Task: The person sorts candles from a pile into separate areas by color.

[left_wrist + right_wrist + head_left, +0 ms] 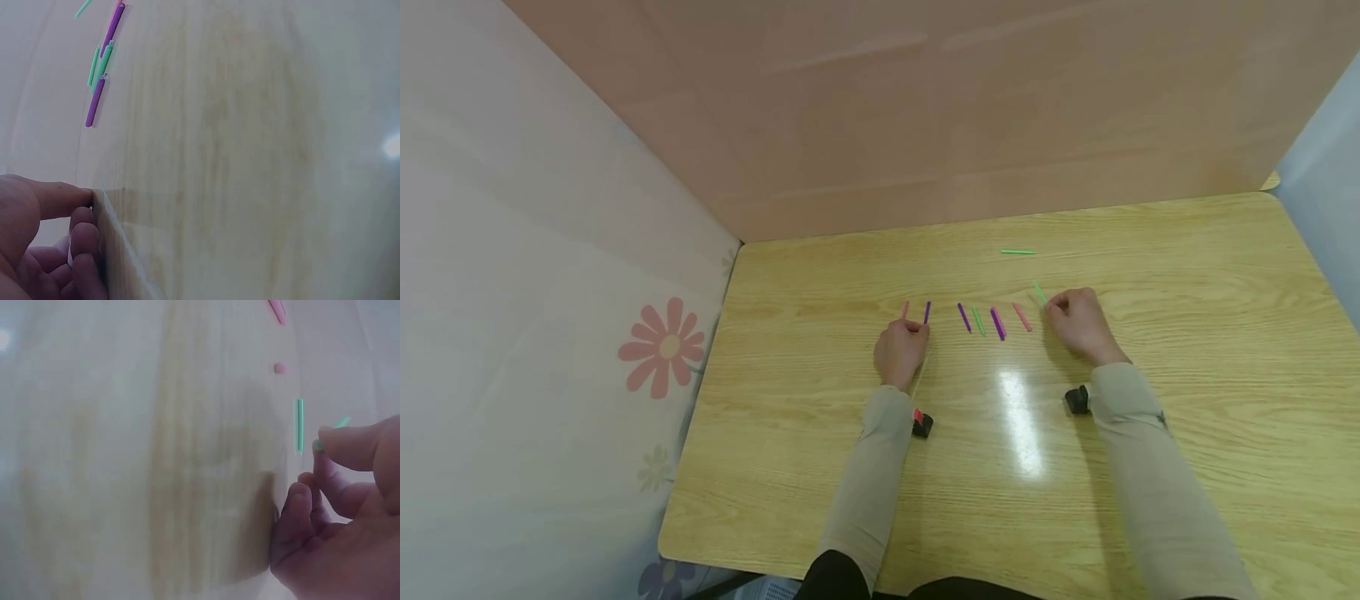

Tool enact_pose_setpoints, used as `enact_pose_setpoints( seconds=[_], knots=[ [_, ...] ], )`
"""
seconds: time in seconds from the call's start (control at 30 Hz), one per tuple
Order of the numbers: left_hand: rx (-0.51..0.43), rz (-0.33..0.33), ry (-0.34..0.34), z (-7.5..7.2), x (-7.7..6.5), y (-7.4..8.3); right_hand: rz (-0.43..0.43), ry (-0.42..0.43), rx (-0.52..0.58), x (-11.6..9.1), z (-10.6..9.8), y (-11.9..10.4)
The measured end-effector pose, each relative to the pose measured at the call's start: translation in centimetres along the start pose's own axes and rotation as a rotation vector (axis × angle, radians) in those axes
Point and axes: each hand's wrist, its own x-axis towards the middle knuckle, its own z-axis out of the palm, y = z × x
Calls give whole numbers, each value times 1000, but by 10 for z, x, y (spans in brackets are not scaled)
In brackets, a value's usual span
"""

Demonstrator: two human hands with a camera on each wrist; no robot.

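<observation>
My right hand [1081, 323] pinches a thin green stick [1039, 292] between thumb and forefinger; its end shows at the fingertips in the right wrist view. My left hand [900, 352] rests low at the table, thumb and forefinger meeting at the near end of a purple stick [928, 312]. A pink stick [906, 309] pokes out beyond its knuckles, partly hidden. Between the hands lie a purple stick [964, 317], a green stick [978, 322], a thicker purple stick [997, 323] against a pink one, and another pink stick [1022, 317].
Farther back lies another green stick [1018, 252]. The wooden table [790, 467] meets a brown backdrop [865, 117] behind and a flowered curtain [550, 333] at left. A pale thin strip [128, 240] runs from the left fingertips. Black wrist cameras hang beneath both wrists.
</observation>
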Motion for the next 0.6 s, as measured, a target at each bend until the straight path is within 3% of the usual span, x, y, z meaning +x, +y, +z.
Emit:
enact_pose_setpoints(
  seconds=[0.23,0.6],
  knots=[
    [0,9,9,0,1,0,24,24,5,5,-7,-2],
    [11,-12,3,1,1,-1,-20,80,7,20,-12,1]
  ],
)
